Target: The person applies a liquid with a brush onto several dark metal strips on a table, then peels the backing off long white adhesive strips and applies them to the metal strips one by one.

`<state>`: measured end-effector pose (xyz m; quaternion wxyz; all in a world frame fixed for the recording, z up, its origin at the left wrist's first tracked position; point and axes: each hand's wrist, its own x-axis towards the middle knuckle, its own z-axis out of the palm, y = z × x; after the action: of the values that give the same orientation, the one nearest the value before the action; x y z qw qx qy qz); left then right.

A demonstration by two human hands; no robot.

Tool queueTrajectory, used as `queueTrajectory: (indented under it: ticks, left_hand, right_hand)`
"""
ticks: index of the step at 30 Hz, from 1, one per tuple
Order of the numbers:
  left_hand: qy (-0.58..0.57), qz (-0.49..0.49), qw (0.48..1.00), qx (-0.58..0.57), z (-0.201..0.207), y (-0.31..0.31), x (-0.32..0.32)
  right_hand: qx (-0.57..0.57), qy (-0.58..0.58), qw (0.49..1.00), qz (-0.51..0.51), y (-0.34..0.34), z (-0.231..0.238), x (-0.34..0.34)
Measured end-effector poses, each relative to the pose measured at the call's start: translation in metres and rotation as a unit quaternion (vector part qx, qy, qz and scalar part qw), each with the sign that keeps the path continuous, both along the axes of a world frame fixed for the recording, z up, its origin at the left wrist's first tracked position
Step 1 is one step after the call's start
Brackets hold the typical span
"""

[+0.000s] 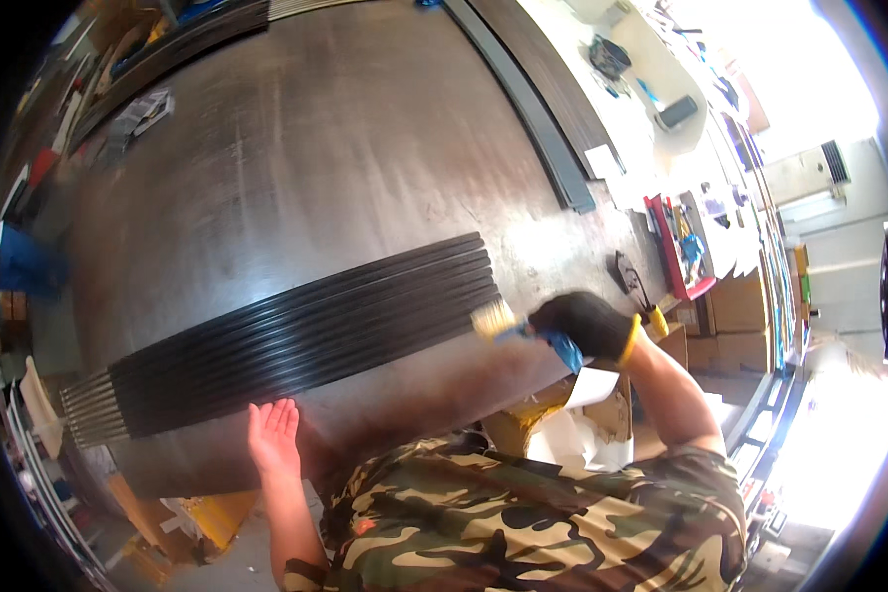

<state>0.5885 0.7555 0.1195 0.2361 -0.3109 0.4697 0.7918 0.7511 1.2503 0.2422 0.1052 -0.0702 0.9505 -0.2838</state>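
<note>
Several long black rods [306, 331] lie side by side on the large metal-topped table [345, 128], with bare, lighter ends at the left. My right hand [584, 326], in a black glove with a yellow cuff, is closed around a blue-handled paintbrush [493, 320]. The pale bristles, slightly blurred, are at the right ends of the rods; whether they touch cannot be made out. Just off the near edge of the rods, my bare left hand [274, 437] is open, palm up, fingers extended and holding nothing.
A grey metal bar [523, 109] runs along the table's far right side. To the right stands a red tray [683, 247] of tools. An open cardboard box [602, 424] with white paper sits below the table edge. At far left is a blue bin [25, 261].
</note>
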Motion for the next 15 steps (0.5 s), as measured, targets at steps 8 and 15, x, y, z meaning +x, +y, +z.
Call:
queueTrajectory:
  ticks: [8,15]
  left_hand:
    - [0.017,0.006,1.000,0.018,0.001,0.002,0.003]
    - [0.024,0.009,0.999,0.028,-0.008,-0.001,0.009]
  right_hand:
    - [0.087,0.148,0.953,-0.249,0.066,-0.012,-0.104]
    - [0.032,0.260,0.964,-0.056,0.045,-0.025,-0.043]
